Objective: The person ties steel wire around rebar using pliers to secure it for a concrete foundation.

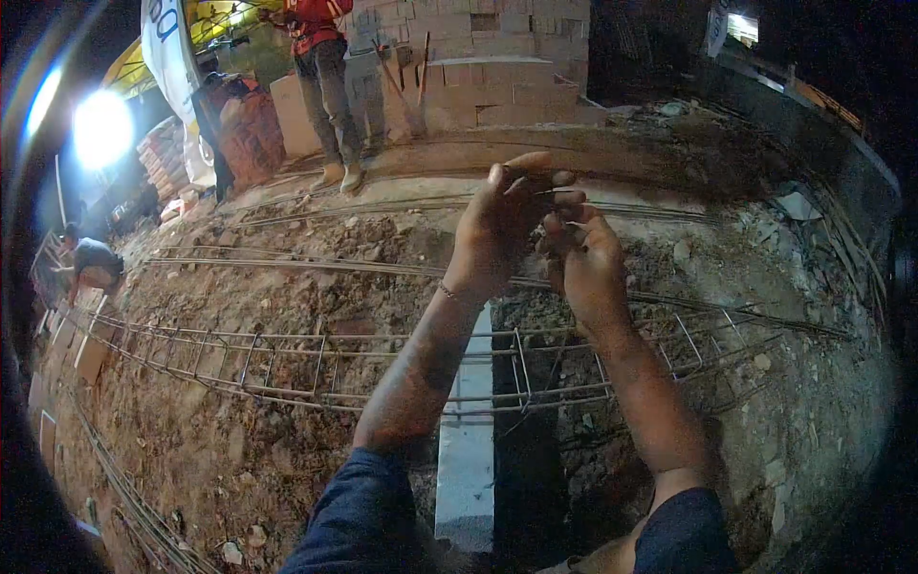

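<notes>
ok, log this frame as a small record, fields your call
setting: construction site, dark, lit by a bright lamp
left hand: raised, fingers partly curled
right hand: raised, close beside left; contact or held item unclear
below hands: rebar cage crossing a long pale slab
ground: rough soil with rubble
loose stock: thin rods beyond the cage
people: one standing in a red top, one bent low at far left
background: stacked blocks

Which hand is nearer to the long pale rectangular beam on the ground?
Left. The left hand appears just past the far end of the beam; the right hand is off to its right.
</notes>
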`<state>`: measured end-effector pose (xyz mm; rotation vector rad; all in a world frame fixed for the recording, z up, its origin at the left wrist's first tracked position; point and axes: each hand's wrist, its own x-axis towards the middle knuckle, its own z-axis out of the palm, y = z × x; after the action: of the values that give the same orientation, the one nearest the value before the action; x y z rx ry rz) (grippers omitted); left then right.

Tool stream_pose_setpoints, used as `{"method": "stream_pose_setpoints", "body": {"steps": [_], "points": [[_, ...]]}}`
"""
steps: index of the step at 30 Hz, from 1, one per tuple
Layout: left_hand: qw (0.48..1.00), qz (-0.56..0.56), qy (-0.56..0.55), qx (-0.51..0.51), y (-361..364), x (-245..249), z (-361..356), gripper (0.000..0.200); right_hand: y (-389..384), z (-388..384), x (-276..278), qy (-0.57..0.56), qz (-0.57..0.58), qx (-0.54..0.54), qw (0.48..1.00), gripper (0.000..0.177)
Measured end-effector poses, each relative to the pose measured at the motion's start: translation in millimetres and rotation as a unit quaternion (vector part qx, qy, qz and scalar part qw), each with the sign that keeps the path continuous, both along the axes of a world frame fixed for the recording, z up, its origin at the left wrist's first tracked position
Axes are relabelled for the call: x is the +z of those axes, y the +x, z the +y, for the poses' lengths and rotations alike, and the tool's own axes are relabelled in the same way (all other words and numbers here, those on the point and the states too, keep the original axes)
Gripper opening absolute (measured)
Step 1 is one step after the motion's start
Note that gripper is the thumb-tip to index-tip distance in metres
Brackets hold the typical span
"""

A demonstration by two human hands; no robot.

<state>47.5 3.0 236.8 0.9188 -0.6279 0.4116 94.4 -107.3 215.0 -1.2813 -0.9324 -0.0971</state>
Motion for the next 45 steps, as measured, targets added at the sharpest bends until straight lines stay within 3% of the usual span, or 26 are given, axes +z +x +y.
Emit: {"method": "stream_pose_setpoints", "body": {"steps": [4, 7, 9, 10, 12, 15, 17, 20, 21, 22, 24, 25, 28, 30, 32, 35, 39, 41, 45], "points": [[0.997, 0.018, -0.065, -0.02, -1.6, 3.1, 5.8, 0.052, -10.2, -15.8, 12.5, -0.056, 0.013, 0.043, 0.997, 0.034], [0.994, 0.035, -0.104, -0.007, -2.2, 4.2, 9.4, 0.052, -7.8, -24.2, 14.7, -0.041, -0.014, 0.035, 0.998, 0.026], [0.994, 0.043, -0.104, 0.003, -1.3, 3.3, 11.9, 0.052, -0.7, -33.7, 16.7, -0.144, -0.031, -0.018, 0.989, 0.026], [0.996, 0.061, -0.063, 0.01, -2.0, 2.5, 14.3, 0.051, 1.8, -34.3, 15.2, -0.145, -0.031, -0.018, 0.989, 0.026], [0.997, 0.078, -0.021, 0.018, 0.8, -2.4, 18.7, 0.051, 5.9, -32.0, 10.3, -0.09, -0.205, -0.166, 0.96, 0.026], [0.991, 0.118, -0.022, 0.062, 10.8, -12.2, 21.7, 0.052, -3.1, -28.6, 9.5, -0.108, -0.203, -0.183, 0.956, 0.026], [0.983, 0.113, -0.14, 0.042, 14.6, -13.0, 19.2, 0.054, -3.1, -21.8, 4.3, -0.114, -0.201, -0.204, 0.951, 0.026], [0.992, 0.052, -0.116, 0.006, 11.8, -15.0, 2.4, 0.055, -8.3, -15.7, 2.2, -0.103, -0.184, -0.218, 0.953, 0.028], [0.99, 0.037, -0.101, 0.096, 23.3, -10.6, -6.0, 0.057, -9.9, -15.4, 1.8, -0.089, -0.168, -0.209, 0.959, 0.029], [0.99, 0.036, -0.102, 0.096, 22.7, -12.9, -7.3, 0.057, -6.6, -13.8, -3.9, -0.089, -0.169, -0.209, 0.959, 0.029], [0.918, 0.077, 0.033, 0.389, 16.2, -16.7, -12.3, 0.058, 1.8, -7.0, -18.1, -0.104, -0.244, -0.253, 0.93, 0.028], [0.916, 0.078, 0.033, 0.392, 15.3, -16.5, -9.4, 0.058, 1.3, -5.3, -20.4, -0.103, -0.243, -0.25, 0.932, 0.028], [0.95, 0.104, -0.215, 0.2, 17.9, -13.6, 7.3, 0.053, -5.7, 0.2, -24.0, -0.083, -0.225, -0.2, 0.95, 0.029], [0.938, 0.092, -0.256, 0.215, 20.5, -14.5, 19.1, 0.052, -11.8, 1.0, -32.6, -0.142, -0.236, -0.139, 0.951, 0.029], [0.892, 0.196, -0.24, 0.329, 11.1, -10.7, 23.4, 0.053, -19.3, 0.6, -30.6, -0.21, -0.203, -0.121, 0.949, 0.028], [0.875, 0.241, -0.204, 0.367, 18.0, -22.2, 43.5, 0.054, -22.3, 4.1, -37.9, -0.191, -0.237, -0.086, 0.949, 0.027], [0.869, 0.233, -0.175, 0.4, 27.4, -32.1, 53.0, 0.056, -24.8, 1.9, -33.6, -0.252, -0.209, -0.043, 0.944, 0.028], [0.83, 0.197, 0.105, 0.511, 26.5, -39.1, 60.2, 0.062, -20.9, -4.7, -35.8, -0.259, -0.214, -0.028, 0.941, 0.028], [0.78, 0.197, 0.177, 0.568, 22.7, -28.6, 48.7, 0.061, -10.9, -24.4, -36.9, -0.399, -0.209, -0.035, 0.892, 0.032]]}}
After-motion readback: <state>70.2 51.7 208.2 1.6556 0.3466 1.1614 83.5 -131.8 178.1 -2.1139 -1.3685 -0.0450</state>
